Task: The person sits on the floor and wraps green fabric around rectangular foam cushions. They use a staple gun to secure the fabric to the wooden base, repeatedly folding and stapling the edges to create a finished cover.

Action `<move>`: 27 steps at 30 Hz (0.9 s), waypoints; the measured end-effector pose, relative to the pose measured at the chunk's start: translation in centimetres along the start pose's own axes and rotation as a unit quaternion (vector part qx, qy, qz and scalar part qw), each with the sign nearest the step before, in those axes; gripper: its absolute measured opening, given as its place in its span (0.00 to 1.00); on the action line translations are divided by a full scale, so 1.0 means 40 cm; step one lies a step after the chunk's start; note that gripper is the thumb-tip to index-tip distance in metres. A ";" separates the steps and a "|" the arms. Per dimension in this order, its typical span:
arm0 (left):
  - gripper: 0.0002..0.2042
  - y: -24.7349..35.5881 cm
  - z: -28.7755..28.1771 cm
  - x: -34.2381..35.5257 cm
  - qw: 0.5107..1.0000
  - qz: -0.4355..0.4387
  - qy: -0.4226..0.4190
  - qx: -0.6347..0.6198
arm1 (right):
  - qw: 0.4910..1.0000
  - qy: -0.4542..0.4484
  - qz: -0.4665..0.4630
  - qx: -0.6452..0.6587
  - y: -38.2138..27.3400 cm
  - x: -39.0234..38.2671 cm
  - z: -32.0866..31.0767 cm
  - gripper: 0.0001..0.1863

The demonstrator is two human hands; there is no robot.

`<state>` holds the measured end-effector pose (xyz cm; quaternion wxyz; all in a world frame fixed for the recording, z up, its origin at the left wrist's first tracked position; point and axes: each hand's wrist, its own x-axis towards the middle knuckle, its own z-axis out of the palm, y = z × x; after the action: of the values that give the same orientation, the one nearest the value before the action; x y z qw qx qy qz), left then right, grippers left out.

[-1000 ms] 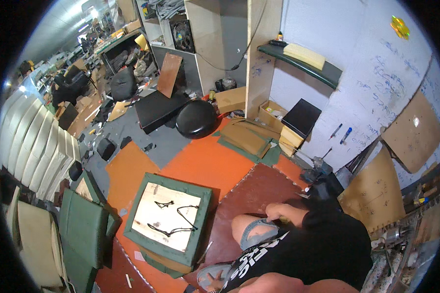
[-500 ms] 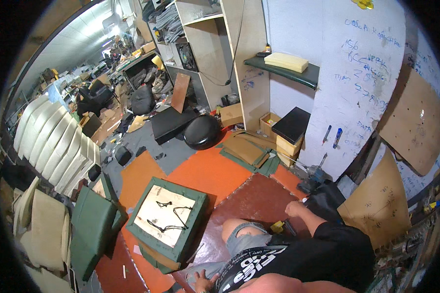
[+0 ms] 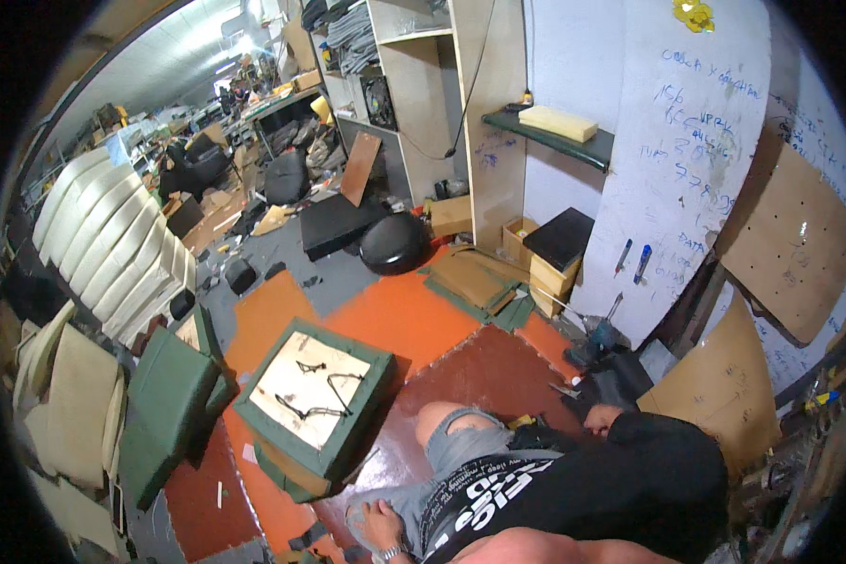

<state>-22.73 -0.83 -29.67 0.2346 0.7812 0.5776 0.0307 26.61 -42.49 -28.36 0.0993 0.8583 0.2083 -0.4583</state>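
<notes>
My left hand (image 3: pixel 381 526) lies over my bent left leg, its fingers extended and nothing in it. On my right side, my right hand (image 3: pixel 603 418) is low beside a piece of black material (image 3: pixel 620 378); its fingers are partly hidden, so any grip is unclear. A small metallic tool (image 3: pixel 566 391) lies just past that hand. A power drill (image 3: pixel 603 340) with its bit pointing up sits farther out by the wall. In front of me, a green upholstered cushion (image 3: pixel 355 446) rests with its pale wooden panel (image 3: pixel 310 387) upward, and thin black bent pieces (image 3: pixel 318 412) lie on the panel.
Several green padded panels (image 3: pixel 164 404) lean at left, near stacked white foam pieces (image 3: pixel 113 235). Brown and green flat pieces (image 3: pixel 470 282) lie on the floor ahead. A black round cushion (image 3: pixel 395 246) sits beyond, and a shelf unit (image 3: pixel 432 122) stands behind it. Cardboard sheets (image 3: pixel 724 376) lean at right.
My right hand has drawn back toward my body and lowered beside the black material. My left hand has shifted slightly on my leg. The view has moved a little; the cushion stays put.
</notes>
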 end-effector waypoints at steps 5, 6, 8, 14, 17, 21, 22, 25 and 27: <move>0.19 0.018 -0.046 -0.038 0.991 0.049 0.050 -0.115 | 0.984 -0.038 0.106 0.137 0.008 0.018 -0.331 0.19; 0.18 0.021 -0.052 -0.035 0.985 0.066 0.064 -0.144 | 0.992 0.056 0.019 0.116 -0.002 0.018 -0.419 0.17; 0.17 0.020 -0.058 -0.026 0.978 0.079 0.078 -0.179 | 0.971 0.218 -0.097 -0.013 -0.041 0.020 -0.628 0.13; 0.18 -0.001 -0.056 0.026 0.985 0.079 0.060 -0.138 | 0.805 0.428 -0.281 0.300 -0.206 -0.150 -1.140 0.16; 0.19 -0.011 -0.061 0.058 0.995 0.047 0.018 -0.083 | 0.754 0.492 -0.272 0.341 -0.236 -0.265 -1.296 0.16; 0.19 0.021 -0.060 0.128 0.999 0.038 -0.021 -0.022 | 0.750 0.584 -0.089 0.297 -0.198 -0.327 -1.507 0.21; 0.19 0.035 -0.063 0.143 0.999 0.029 -0.039 -0.002 | 0.756 0.586 -0.059 0.286 -0.179 -0.324 -1.551 0.22; 0.20 0.077 -0.085 0.161 0.995 0.016 -0.090 0.049 | 0.762 0.587 0.002 0.273 -0.121 -0.295 -1.661 0.25; 0.20 0.100 -0.102 0.164 0.990 0.010 -0.118 0.074 | 0.772 0.559 0.006 0.302 -0.103 -0.258 -1.712 0.24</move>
<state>-18.29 5.63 -25.89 0.2425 0.8004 0.5387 -0.1018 70.71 -16.80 18.65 -0.2963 0.9502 0.0724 0.0640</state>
